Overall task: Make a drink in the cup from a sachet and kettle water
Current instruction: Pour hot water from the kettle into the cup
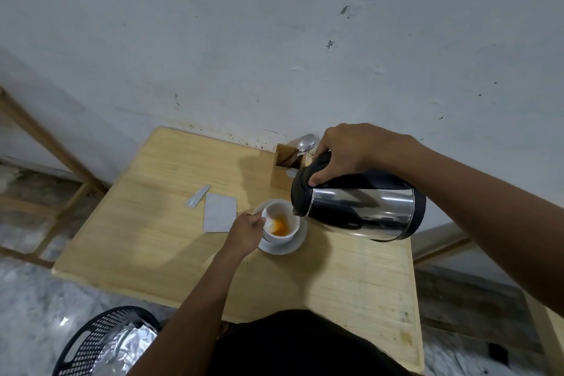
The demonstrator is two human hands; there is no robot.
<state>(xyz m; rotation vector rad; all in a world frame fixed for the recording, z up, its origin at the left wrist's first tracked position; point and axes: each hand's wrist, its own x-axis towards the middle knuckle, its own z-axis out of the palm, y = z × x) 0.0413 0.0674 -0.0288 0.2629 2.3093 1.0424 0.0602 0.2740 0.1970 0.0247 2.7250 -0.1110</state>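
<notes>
Cup (pixel 280 227): on its saucer (pixel 297 243) mid-desk (pixel 152 238), orange liquid inside.
Left hand (pixel 245 233): fingers clamped on the cup's rim.
Right hand (pixel 343 154): fingers wrapped round the tilted kettle (pixel 357 210) handle, spout above the cup.
Risk: steeper tilt may splash hot water onto the left hand.

White cup (pixel 280 226) on saucer (pixel 297 241) holds orange liquid — steel kettle (pixel 360 210) tilted above, opened sachet (pixel 219 212) beside.
</notes>
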